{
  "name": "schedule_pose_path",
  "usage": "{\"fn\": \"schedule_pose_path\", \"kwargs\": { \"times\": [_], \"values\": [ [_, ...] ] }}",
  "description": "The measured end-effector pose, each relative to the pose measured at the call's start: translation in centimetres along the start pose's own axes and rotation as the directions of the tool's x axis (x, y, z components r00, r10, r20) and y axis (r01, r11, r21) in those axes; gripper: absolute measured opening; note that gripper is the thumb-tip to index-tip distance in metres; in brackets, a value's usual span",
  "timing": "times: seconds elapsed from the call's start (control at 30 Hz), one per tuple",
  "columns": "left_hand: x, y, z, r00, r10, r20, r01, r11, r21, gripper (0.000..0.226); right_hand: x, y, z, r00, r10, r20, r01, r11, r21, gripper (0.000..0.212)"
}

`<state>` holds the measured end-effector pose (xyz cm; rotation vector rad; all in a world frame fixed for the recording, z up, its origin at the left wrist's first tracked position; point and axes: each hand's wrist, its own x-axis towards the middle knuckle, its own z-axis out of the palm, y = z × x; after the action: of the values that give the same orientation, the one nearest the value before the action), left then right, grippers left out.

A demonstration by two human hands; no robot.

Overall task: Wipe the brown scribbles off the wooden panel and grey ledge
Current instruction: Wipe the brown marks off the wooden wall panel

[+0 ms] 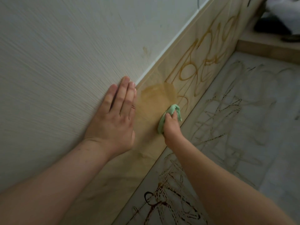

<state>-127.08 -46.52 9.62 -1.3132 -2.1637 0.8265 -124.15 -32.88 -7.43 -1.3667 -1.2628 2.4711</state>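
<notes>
A light wooden panel [142, 143] runs diagonally from lower left to upper right, below a white textured wall [65, 46]. Brown scribbles [203, 62] loop across its far part, and a smeared brown patch [155, 98] lies near the middle. My right hand [171, 127] grips a crumpled green cloth [168, 114] pressed against the panel at the smear's lower right edge. My left hand [113, 117] lies flat with straight fingers on the wall just above the panel. The grey marbled ledge [267, 127] below carries dark brown scribbles [170, 200].
A wooden step or shelf edge [266, 49] crosses the ledge's far end at upper right. Dark and white objects [279, 21], blurred, sit beyond it. A thin white trim strip [170, 44] divides wall from panel.
</notes>
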Motion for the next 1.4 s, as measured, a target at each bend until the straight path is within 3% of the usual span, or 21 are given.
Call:
{"fn": "schedule_pose_path", "kwargs": {
  "times": [0.23, 0.37, 0.5, 0.67, 0.77, 0.87, 0.9, 0.97, 1.07, 1.1, 1.17, 1.23, 1.3, 1.37, 1.4],
  "values": [
    [0.0, 0.2, -0.1, 0.999, 0.014, 0.036, -0.016, 0.999, 0.046, 0.092, -6.1, 0.0, -0.6, 0.981, -0.115, 0.159, 0.082, 0.977, 0.196, 0.043],
    [-0.2, -0.2, -0.2, 0.998, -0.002, 0.062, 0.0, 1.0, 0.031, 0.088, -8.0, -1.9, -3.7, 0.969, -0.135, 0.204, 0.105, 0.983, 0.153, 0.027],
    [-0.6, -0.2, -0.3, 0.996, -0.008, 0.086, 0.008, 1.0, -0.003, 0.091, -8.8, -1.5, -7.4, 0.965, -0.08, 0.25, 0.062, 0.995, 0.083, 0.036],
    [-0.8, -0.2, -0.8, 0.993, -0.053, 0.106, 0.053, 0.999, -0.001, 0.101, -8.7, -1.3, -10.4, 0.944, -0.115, 0.31, 0.099, 0.993, 0.065, 0.041],
    [-0.7, 0.8, -1.3, 0.983, -0.15, 0.101, 0.166, 0.971, -0.173, 0.097, -7.8, -1.5, -10.7, 0.952, -0.117, 0.282, 0.129, 0.991, -0.026, 0.043],
    [-1.1, 4.3, -1.5, 0.978, -0.18, -0.108, 0.107, 0.871, -0.48, 0.057, -7.4, -1.9, -11.2, 0.954, -0.102, 0.28, 0.157, 0.971, -0.181, 0.054],
    [-0.7, 6.2, -1.8, 0.98, -0.169, -0.104, 0.078, 0.808, -0.584, 0.044, -7.2, -2.1, -12.0, 0.952, -0.094, 0.291, 0.157, 0.966, -0.205, 0.057],
    [-0.1, 9.6, -2.8, 0.984, -0.135, 0.12, 0.177, 0.575, -0.799, 0.032, -6.9, -2.6, -13.1, 0.944, -0.075, 0.321, 0.151, 0.964, -0.22, 0.061],
    [2.3, 13.8, -3.1, 0.893, -0.031, 0.449, 0.443, 0.243, -0.863, 0.05, -6.2, -4.3, -15.0, 0.922, -0.052, 0.385, 0.14, 0.969, -0.205, 0.059],
    [3.4, 14.7, -3.0, 0.881, -0.026, 0.472, 0.469, 0.171, -0.866, 0.045, -5.7, -5.1, -15.7, 0.901, -0.055, 0.431, 0.157, 0.966, -0.204, 0.056],
    [5.2, 15.5, -2.7, 0.869, -0.124, 0.479, 0.486, 0.03, -0.874, 0.015, -4.8, -6.3, -17.1, 0.863, -0.069, 0.501, 0.201, 0.956, -0.214, 0.049],
    [6.7, 15.7, -2.3, 0.792, -0.191, 0.58, 0.564, -0.136, -0.814, 0.012, -3.3, -7.4, -18.8, 0.86, -0.079, 0.503, 0.216, 0.951, -0.22, 0.041],
    [7.7, 15.8, -2.3, 0.66, -0.195, 0.726, 0.596, -0.453, -0.663, 0.023, -2.0, -8.1, -20.4, 0.882, -0.089, 0.462, 0.195, 0.963, -0.188, 0.028],
    [9.0, 16.0, -2.5, 0.516, -0.138, 0.845, 0.506, -0.747, -0.431, 0.036, -0.9, -9.2, -21.7, 0.911, -0.116, 0.396, 0.198, 0.965, -0.174, 0.024],
    [9.7, 16.0, -2.5, 0.466, -0.11, 0.878, 0.46, -0.817, -0.347, 0.041, -0.4, -9.8, -22.4, 0.922, -0.134, 0.364, 0.21, 0.961, -0.178, 0.022]
  ]
}}
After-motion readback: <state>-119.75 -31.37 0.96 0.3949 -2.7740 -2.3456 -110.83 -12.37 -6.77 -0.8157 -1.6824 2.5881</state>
